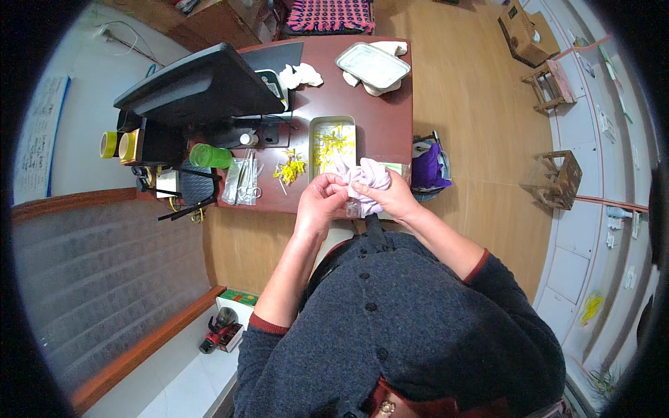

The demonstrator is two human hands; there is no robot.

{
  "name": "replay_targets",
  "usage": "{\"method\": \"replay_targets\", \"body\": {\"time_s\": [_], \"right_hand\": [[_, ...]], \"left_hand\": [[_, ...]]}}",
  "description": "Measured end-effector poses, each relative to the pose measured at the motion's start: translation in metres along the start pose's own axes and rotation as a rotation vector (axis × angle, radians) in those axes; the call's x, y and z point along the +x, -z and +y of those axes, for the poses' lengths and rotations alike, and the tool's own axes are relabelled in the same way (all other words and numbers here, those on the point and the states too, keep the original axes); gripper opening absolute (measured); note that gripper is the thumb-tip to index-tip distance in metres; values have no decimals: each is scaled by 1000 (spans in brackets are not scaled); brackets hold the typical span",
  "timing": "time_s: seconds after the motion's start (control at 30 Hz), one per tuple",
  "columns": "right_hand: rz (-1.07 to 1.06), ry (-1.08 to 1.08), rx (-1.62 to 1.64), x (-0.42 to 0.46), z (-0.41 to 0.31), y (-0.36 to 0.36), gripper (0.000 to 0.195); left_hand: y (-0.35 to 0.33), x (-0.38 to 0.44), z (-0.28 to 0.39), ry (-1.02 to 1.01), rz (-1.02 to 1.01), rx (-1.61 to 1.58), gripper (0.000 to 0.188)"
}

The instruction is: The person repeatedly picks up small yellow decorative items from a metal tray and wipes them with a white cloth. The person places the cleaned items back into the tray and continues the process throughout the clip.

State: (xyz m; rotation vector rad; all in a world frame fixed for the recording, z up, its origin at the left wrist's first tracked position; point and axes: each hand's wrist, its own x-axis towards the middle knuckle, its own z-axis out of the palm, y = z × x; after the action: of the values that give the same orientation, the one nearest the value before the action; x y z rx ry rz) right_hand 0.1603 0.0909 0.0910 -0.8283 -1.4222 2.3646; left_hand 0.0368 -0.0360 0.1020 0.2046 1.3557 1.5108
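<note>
My right hand [395,197] grips a bunched pale lilac cloth [373,174] above the table's front edge. At the cloth's left side, the thumb and fingertips of my left hand [320,202] pinch a part of it. Whether anything small sits inside that pinch is hidden. Just beyond both hands, a metal tray [312,151] holds many small yellow pieces [333,141]. A heap of similar yellow pieces [291,168] lies on the table left of the tray. Further left, tweezers [243,170] and scissors [254,192] rest on a clear plastic bag [230,183].
A monitor [198,83] stands at the table's left, near a green cup [210,156] and a white-capped bottle [249,139]. A lidded container [372,65] sits on cloth at the far right corner. A bag with purple fabric [431,167] is beside the table [387,112].
</note>
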Motion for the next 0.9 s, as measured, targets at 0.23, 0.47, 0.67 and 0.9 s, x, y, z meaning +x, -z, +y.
{"method": "replay_targets", "body": {"time_s": [0.23, 0.47, 0.67, 0.9], "right_hand": [[47, 133, -39, -1, 1, 10, 31], [94, -61, 430, -2, 0, 26, 30], [-3, -61, 249, -17, 0, -11, 37], [244, -25, 377, 6, 14, -36, 31]], "left_hand": [[-21, -16, -5, -87, 64, 22, 19], [-24, -26, 0, 7, 127, -227, 15], [-4, -18, -11, -39, 28, -142, 16], [38, -24, -2, -49, 150, 38, 14]]}}
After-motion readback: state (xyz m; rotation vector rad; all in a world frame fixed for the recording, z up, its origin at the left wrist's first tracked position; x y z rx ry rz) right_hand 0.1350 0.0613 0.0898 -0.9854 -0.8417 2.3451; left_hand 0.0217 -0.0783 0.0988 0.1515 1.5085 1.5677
